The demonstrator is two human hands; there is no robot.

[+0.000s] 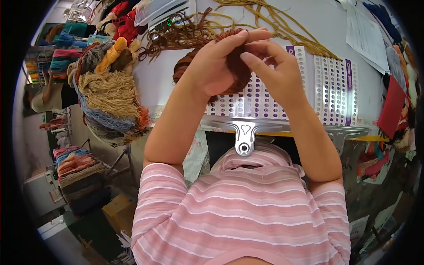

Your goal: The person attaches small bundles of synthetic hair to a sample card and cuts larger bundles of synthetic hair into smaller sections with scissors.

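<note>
My left hand (pixel 216 66) is raised over the table with its fingers closed round a bundle of dark brown yarn (pixel 239 68). Reddish-brown strands loop over the top of those fingers, and part of the bundle hangs below the palm. Close against it on the right is my right hand (pixel 278 73), its thumb and fingers bent together at the yarn; what lies between the fingertips is hidden. More brown yarn (pixel 183 64) shows behind my left wrist. Underneath both hands lie white cards with rows of punched holes (pixel 260 99).
A metal clip (pixel 244 137) grips the table's front edge. Olive-gold yarn (pixel 282 22) and curly brown strands (pixel 176 35) lie at the back. Heaped skeins (pixel 108 92) stand left; papers (pixel 364 37) and a red folder (pixel 391 106) are right. Another person (pixel 51 95) is far left.
</note>
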